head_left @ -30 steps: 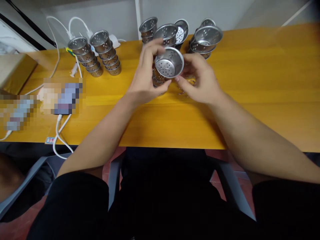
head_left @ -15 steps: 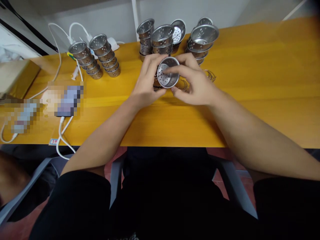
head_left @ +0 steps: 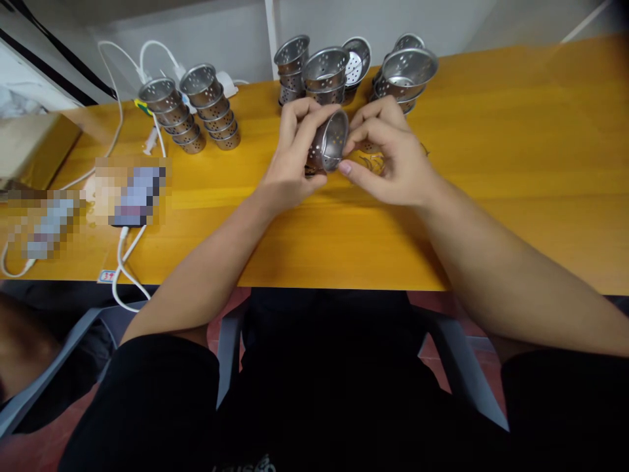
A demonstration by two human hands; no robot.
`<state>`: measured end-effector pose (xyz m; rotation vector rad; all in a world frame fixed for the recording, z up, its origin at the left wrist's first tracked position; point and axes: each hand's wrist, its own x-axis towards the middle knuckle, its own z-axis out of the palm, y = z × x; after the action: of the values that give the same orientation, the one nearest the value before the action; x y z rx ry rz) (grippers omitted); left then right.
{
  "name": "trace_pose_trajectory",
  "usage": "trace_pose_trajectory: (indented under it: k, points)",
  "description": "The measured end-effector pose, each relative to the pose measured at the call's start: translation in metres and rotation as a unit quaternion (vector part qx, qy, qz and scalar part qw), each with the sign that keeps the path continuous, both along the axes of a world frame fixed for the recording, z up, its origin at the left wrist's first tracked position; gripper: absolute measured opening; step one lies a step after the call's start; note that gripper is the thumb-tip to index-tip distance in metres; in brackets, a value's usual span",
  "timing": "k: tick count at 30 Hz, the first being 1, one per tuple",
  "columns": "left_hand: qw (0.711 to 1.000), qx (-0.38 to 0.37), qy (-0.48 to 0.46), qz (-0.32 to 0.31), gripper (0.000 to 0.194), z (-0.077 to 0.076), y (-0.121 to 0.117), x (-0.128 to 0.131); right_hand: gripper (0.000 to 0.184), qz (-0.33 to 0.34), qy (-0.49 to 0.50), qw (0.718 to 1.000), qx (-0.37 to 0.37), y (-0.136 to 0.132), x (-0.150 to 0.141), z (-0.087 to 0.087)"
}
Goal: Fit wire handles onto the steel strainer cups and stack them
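A perforated metal cup (head_left: 330, 147) is tilted over the table, its mouth turned to the right. My left hand (head_left: 293, 154) is closed around its outer wall. My right hand (head_left: 393, 154) has its fingers bent at the rim, with thumb and fingertips against the cup's right edge. A thin line shows inside the cup near the thumb; I cannot make out what it is. Below the right hand, thin wire rings (head_left: 372, 162) lie on the table, partly hidden by the fingers.
Stacks of perforated cups stand behind my hands, one pile (head_left: 324, 75) in the middle and another (head_left: 407, 75) farther right. Two leaning stacks (head_left: 206, 92) stand at the left. Charging phones (head_left: 137, 196), white cables and a box (head_left: 37, 154) lie on the left side. A person's arm shows at lower left.
The cup's mouth has turned from facing me to facing right. My right index finger has come out of the cup and bent back to the rim.
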<state>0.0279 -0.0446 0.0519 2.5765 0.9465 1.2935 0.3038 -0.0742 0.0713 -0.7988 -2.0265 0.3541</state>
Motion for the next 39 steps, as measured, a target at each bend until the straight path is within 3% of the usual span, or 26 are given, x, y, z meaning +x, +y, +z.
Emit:
trace_pose_trajectory:
  k: [3, 9, 13, 16, 20, 23, 25, 30, 36, 39]
  points:
    - [1.000, 0.025, -0.012, -0.011, 0.094, 0.001, -0.002, 0.001, 0.066, -0.019, 0.009, 1.000, -0.013, 0.002, 0.000, 0.000]
    - [0.998, -0.055, 0.019, -0.018, 0.095, 0.003, -0.008, 0.001, 0.072, -0.002, 0.016, 0.999, -0.045, -0.002, -0.004, 0.004]
    - [1.000, -0.003, 0.009, -0.028, 0.097, -0.001, -0.004, 0.000, 0.071, 0.027, 0.021, 0.999, -0.034, -0.003, -0.005, 0.005]
    - [0.999, -0.017, 0.025, -0.032, 0.096, -0.008, 0.002, 0.002, 0.070, 0.054, 0.017, 0.998, -0.023, 0.001, -0.003, 0.003]
    - [0.994, 0.044, 0.005, -0.096, 0.088, -0.017, 0.010, 0.002, 0.067, 0.103, 0.003, 0.995, -0.020, 0.007, 0.001, -0.001]
    - [0.994, 0.046, 0.018, -0.094, 0.088, -0.017, 0.008, 0.001, 0.067, 0.123, 0.007, 0.992, -0.022, 0.007, 0.002, 0.001]
    - [0.996, 0.027, 0.033, -0.078, 0.089, -0.014, 0.005, 0.000, 0.071, 0.121, 0.008, 0.992, -0.021, 0.004, 0.001, 0.004]
    - [0.989, 0.060, 0.000, -0.132, 0.097, -0.009, 0.003, 0.000, 0.078, 0.098, -0.006, 0.995, -0.031, 0.001, 0.000, 0.009]
    - [0.996, 0.010, 0.038, -0.078, 0.090, -0.005, 0.002, -0.002, 0.081, 0.071, -0.009, 0.996, -0.057, -0.001, -0.002, 0.013]
    - [0.994, 0.020, 0.036, -0.098, 0.096, -0.006, 0.005, -0.003, 0.080, 0.081, -0.005, 0.995, -0.053, -0.002, -0.002, 0.015]
